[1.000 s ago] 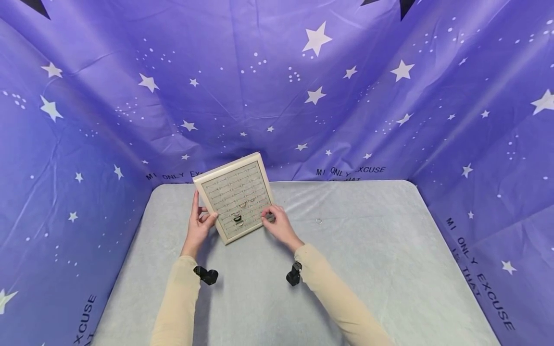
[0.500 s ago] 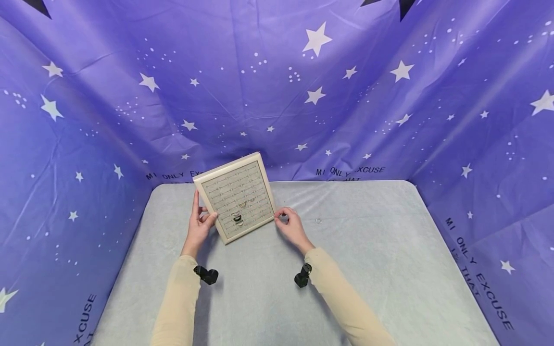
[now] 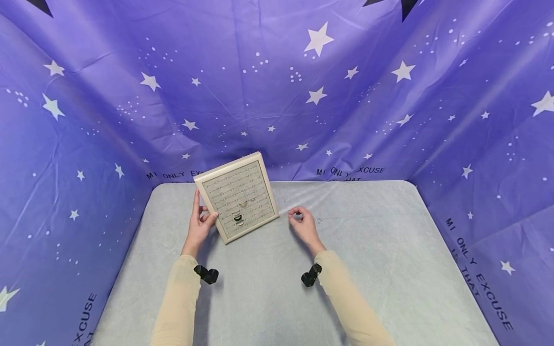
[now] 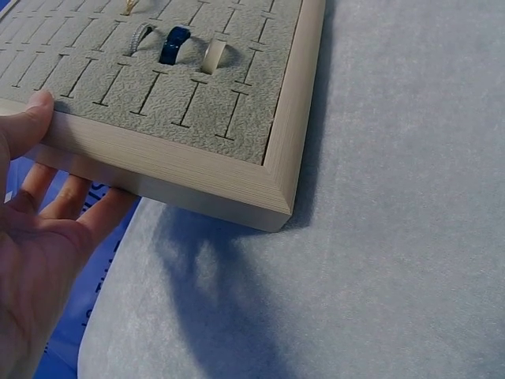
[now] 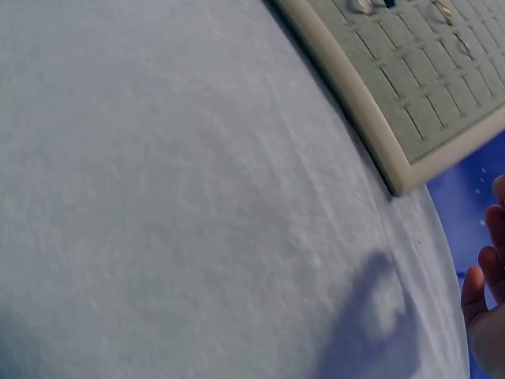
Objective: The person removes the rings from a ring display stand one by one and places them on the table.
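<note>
My left hand (image 3: 200, 229) grips the left side of a ring display tray (image 3: 214, 216), thumb on the front of the pale wood frame and fingers behind it. The tray leans tilted on the table. Its grey slotted pad holds several rings, among them a dark blue ring (image 4: 175, 45), a silver band (image 4: 214, 57) and a gold-toned ring (image 5: 443, 12). My right hand (image 3: 305, 228) hovers just right of the tray, fingers loosely bent; nothing shows between them. A loose silver ring (image 3: 319, 221) lies on the table beside that hand.
A light grey cloth covers the table (image 3: 389, 269). Purple star-printed fabric (image 3: 277, 86) surrounds it at the back and both sides. Black wrist cameras (image 3: 207, 274) sit on both forearms.
My right hand has left the tray's lower right part and moved right, towards the loose ring. My left hand and the tray have stayed in place.
</note>
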Tool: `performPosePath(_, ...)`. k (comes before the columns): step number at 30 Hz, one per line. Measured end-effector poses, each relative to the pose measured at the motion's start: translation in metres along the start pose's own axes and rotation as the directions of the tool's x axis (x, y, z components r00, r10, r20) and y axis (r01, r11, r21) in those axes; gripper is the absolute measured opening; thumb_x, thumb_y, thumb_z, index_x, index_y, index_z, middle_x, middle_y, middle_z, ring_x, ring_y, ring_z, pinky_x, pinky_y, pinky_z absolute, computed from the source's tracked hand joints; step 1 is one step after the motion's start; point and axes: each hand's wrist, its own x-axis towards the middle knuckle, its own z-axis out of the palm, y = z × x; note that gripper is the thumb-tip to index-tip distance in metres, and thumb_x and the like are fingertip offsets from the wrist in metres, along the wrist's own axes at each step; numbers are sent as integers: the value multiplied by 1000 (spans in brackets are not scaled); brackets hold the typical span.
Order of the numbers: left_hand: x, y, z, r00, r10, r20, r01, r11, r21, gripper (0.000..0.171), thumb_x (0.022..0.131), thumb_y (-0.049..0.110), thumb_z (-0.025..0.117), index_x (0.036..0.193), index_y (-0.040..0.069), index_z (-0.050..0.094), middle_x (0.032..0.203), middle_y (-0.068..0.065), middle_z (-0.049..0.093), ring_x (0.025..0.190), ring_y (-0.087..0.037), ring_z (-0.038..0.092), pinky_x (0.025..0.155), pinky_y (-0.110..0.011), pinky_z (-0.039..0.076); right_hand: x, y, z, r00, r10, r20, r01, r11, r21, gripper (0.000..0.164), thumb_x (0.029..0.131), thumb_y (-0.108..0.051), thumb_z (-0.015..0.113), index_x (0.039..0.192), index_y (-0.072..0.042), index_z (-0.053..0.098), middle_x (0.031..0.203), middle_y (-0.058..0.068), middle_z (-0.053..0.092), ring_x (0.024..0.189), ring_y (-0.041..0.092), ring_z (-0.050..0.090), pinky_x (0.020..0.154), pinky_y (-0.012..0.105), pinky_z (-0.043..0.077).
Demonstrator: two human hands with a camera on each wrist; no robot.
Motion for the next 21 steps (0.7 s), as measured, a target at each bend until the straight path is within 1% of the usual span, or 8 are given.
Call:
performPosePath(4,1,-2,-1,1000,6,-6,-6,1000,19,94,93,-7,57,154,44,8,109,-13,40,86,-5,63,73,-20,55,1,2,-10,999,-8,-32,8,1000,7,6,82,2,65,87,0,64,91,11,61,87,32,52,66,24,39)
performPosePath(7,1,-1,-1,1000,-4,-10,4,1000,23,94,92,-8,57,154,44,8,109,-12,40,85,-5,63,73,-21,55,2,5,-16,999,-11,-46,11,1000,7,5,82,2,65,87,1,65,92,12,61,87,30,52,67,24,39)
performPosePath(9,1,0,-1,1000,-19,-8,19,1000,18,94,92,-8,58,154,43,8,109,-13,40,85,-5,64,73,-21,55,1,7,-20,999,-3,-50,3,1000,2,5,82,1,66,87,1,65,92,12,61,88,29,53,68,24,39)
performPosePath(12,0,5,-1,999,-35,-1,35,999,1,94,92,-8,58,155,39,7,109,-14,41,85,-6,64,73,-22,55,0,9,-27,999,23,-50,-22,1000,6,6,82,2,66,88,0,65,93,12,61,90,28,52,69,25,40)
performPosePath(15,-2,12,1,999,-30,16,30,1000,-5,94,92,-9,58,156,32,4,109,-16,40,86,-8,64,74,-24,56,-3,12,-35,997,47,-61,-46,999,14,7,82,3,66,88,-1,65,93,13,60,90,27,52,70,26,40)
performPosePath(17,-3,14,1,999,-29,20,29,1000,-5,94,91,-10,58,157,29,3,109,-17,40,86,-8,64,74,-25,56,-6,16,-41,996,53,-72,-52,999,9,7,82,4,66,88,0,65,93,14,60,87,26,51,69,24,40)
performPosePath(19,-2,12,1,999,-30,17,30,1000,-2,94,91,-9,58,156,30,3,109,-16,40,86,-8,64,74,-24,56,-8,20,-47,995,60,-85,-59,998,9,7,81,5,66,87,1,64,93,14,60,86,25,51,68,21,40)
performPosePath(21,-1,8,0,999,-32,7,32,999,4,94,92,-8,59,156,34,4,109,-14,41,85,-7,64,73,-23,56,-9,25,-52,993,69,-94,-68,998,7,7,81,5,66,87,1,64,92,15,61,85,24,51,66,19,40)
